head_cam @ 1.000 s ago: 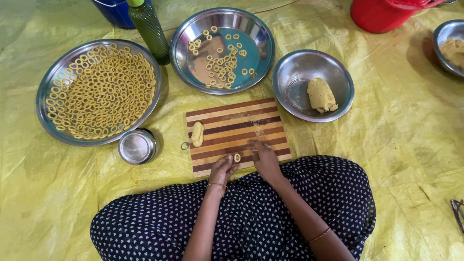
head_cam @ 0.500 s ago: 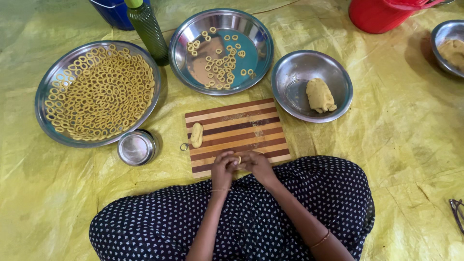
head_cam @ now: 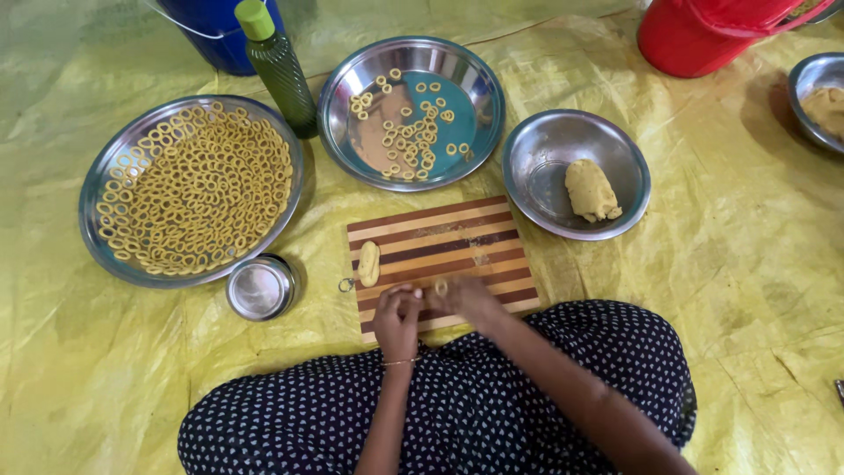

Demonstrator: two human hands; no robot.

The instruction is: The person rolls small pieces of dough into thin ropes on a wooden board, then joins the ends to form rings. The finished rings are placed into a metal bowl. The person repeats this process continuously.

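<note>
We are sitting on the floor over a yellow sheet, and both hands are meeting at the near edge of the striped cutting board. Our left hand and right hand are pinching a small dough ring between them, the fingers drawn in narrow around it just above the board. A short dough piece is lying on the board's left end, well apart from the hands. Beyond the board, a middle tray is holding a scatter of rings, and a large tray to the left is lying full of them. A bowl to the right is holding a dough lump. A small steel cup is standing left of the board, and a green bottle is standing upright between the two trays.
</note>
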